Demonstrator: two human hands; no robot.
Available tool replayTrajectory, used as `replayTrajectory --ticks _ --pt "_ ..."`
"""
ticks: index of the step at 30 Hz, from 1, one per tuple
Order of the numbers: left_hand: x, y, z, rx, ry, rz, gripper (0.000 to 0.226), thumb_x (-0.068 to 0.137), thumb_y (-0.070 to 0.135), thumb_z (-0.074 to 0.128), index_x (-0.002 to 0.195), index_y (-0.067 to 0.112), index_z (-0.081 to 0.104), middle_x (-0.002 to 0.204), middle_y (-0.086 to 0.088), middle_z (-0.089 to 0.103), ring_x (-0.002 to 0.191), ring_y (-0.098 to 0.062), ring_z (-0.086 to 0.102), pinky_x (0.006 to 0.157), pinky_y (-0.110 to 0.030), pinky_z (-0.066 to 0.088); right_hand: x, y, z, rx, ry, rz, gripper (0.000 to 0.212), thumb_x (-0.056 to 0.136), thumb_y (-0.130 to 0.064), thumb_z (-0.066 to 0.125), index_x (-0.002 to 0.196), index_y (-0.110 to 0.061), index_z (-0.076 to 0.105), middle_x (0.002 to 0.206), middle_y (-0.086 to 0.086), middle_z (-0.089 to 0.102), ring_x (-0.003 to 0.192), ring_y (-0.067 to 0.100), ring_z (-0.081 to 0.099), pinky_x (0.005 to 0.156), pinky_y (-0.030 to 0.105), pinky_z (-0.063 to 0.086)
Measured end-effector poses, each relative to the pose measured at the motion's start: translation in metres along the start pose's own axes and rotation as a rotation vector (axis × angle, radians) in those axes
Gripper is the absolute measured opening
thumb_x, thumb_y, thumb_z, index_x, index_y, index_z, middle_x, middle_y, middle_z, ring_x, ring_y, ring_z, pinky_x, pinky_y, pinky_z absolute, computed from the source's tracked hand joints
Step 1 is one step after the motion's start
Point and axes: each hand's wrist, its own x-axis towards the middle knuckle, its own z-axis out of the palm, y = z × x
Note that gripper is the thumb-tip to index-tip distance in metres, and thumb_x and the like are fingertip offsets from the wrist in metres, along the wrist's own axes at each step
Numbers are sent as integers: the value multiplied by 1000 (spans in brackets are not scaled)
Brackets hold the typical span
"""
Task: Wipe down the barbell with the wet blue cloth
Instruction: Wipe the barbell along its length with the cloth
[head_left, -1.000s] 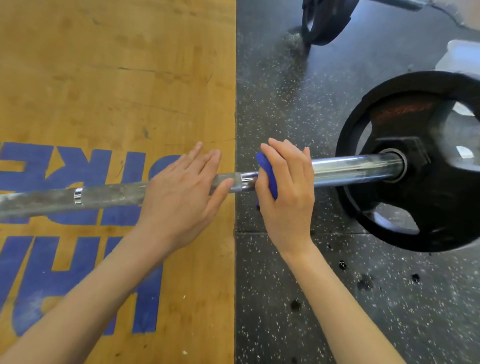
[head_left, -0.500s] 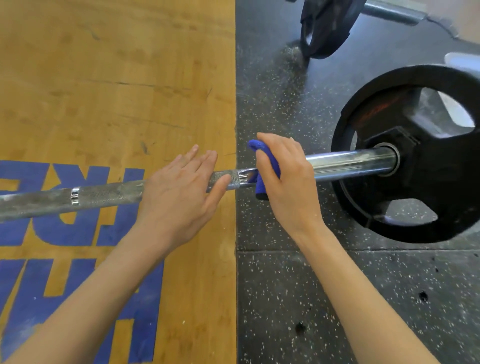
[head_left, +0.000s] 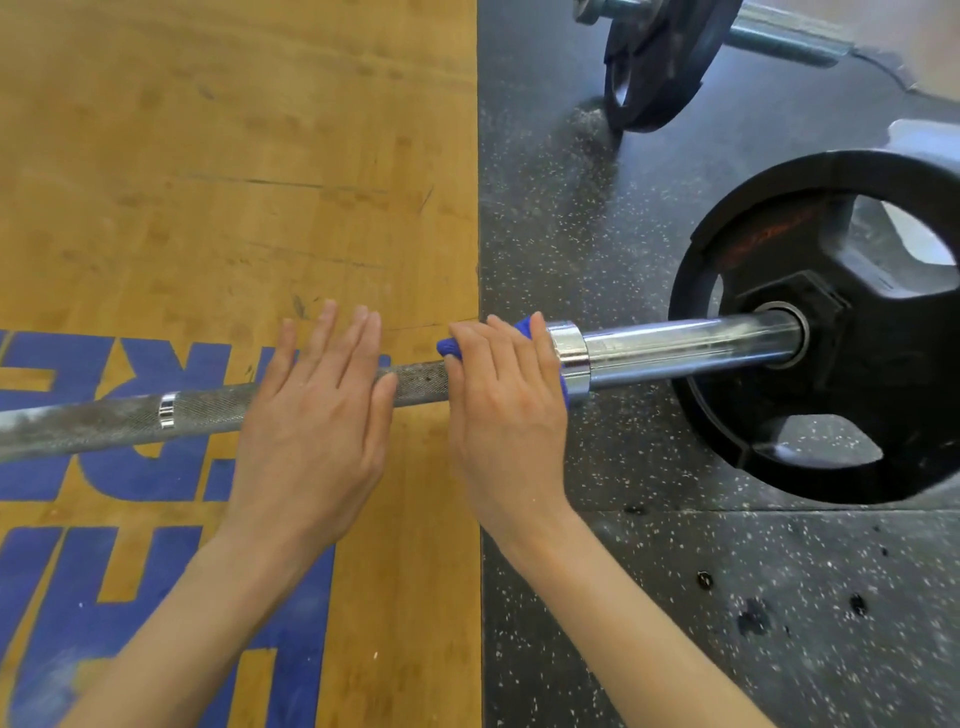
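Across the seam between scuffed wooden platform (head_left: 234, 156) and speckled black rubber floor (head_left: 571, 234) lies the barbell (head_left: 208, 410), its knurled grey shaft meeting a smooth chrome collar (head_left: 569, 358). Curled over the shaft beside that collar, the right hand (head_left: 506, 410) grips a bunched blue cloth (head_left: 527, 327). Flat with straight fingers, the left hand (head_left: 311, 426) rests on the knurling. A round black plate (head_left: 831, 415) sits on the sleeve.

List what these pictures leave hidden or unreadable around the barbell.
- Blue cloth: head view, mostly hidden under the right hand; wetness cannot be judged.
- Barbell: its far end is cut off by the left edge; a stretch is covered by the left hand.
- Weight plate: cut by the right edge, reddish lettering blurred.
- Floor lettering: covered by arms, cropped.
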Motion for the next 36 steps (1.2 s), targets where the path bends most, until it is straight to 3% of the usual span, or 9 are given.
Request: replayTrajectory --ticks 11,17,19,22,25,27,30,32,36 --pt "-4 5 1 -87 35 -32 51 106 27 30 133 -3 61 132 -18 66 132 -35 57 115 -42 27 11 -19 3 70 -81 35 31 104 -22 40 94 -9 67 85 3 66 84 26 62 100 41 43" --pt "-13 9 0 -88 29 -43 51 107 28 28 137 -1 58 134 -16 65 134 -33 55 117 -41 27 -25 -7 -21 93 -131 109 45 110 -30 27 127 -8 61 130 5 62 137 27 46 124 42 20" --pt "-17 11 0 -91 33 -45 50 106 26 30 137 -1 58 135 -16 64 133 -34 55 117 -41 27 -10 -9 -14 69 -171 135 42 107 -30 29 103 -13 67 104 2 68 110 25 59 119 41 28" --pt "-22 13 -1 -89 33 -42 50 107 26 29 138 -1 57 136 -16 63 135 -34 53 118 -43 28 16 -7 -11 -7 -218 174 43 101 -31 26 68 -19 50 64 -2 51 67 22 43 85 45 47" --pt "-29 15 -2 -99 35 -47 48 107 25 32 140 0 56 138 -15 62 138 -32 50 119 -44 28 -21 -10 -23 32 -206 134 39 107 -32 31 103 -15 66 102 -1 65 108 26 57 112 43 36" --pt "-35 17 -3 -97 22 -48 48 107 25 32 143 1 53 142 -14 59 140 -31 48 120 -44 29 -42 -15 -32 41 -188 134 38 107 -29 34 126 -11 62 129 3 61 133 27 47 122 43 22" --pt "-44 21 -3 -95 8 -41 49 108 26 30 145 2 51 146 -14 56 141 -30 47 120 -44 28 -16 -17 -28 -29 -283 199 41 104 -33 28 90 -16 62 93 2 65 97 27 57 112 41 32" --pt "-49 22 -4 -102 16 -32 49 108 26 30 146 2 50 147 -15 54 141 -30 46 120 -45 28 3 -17 -30 -106 -426 193 49 99 -39 12 71 -20 47 69 -2 51 72 24 44 91 41 40" --pt "-62 27 -7 -110 20 -27 50 107 26 32 148 2 47 152 -14 50 144 -30 43 121 -46 28 -36 -16 -47 -52 -346 141 42 107 -36 25 91 -18 60 86 -4 56 87 19 47 107 40 37"
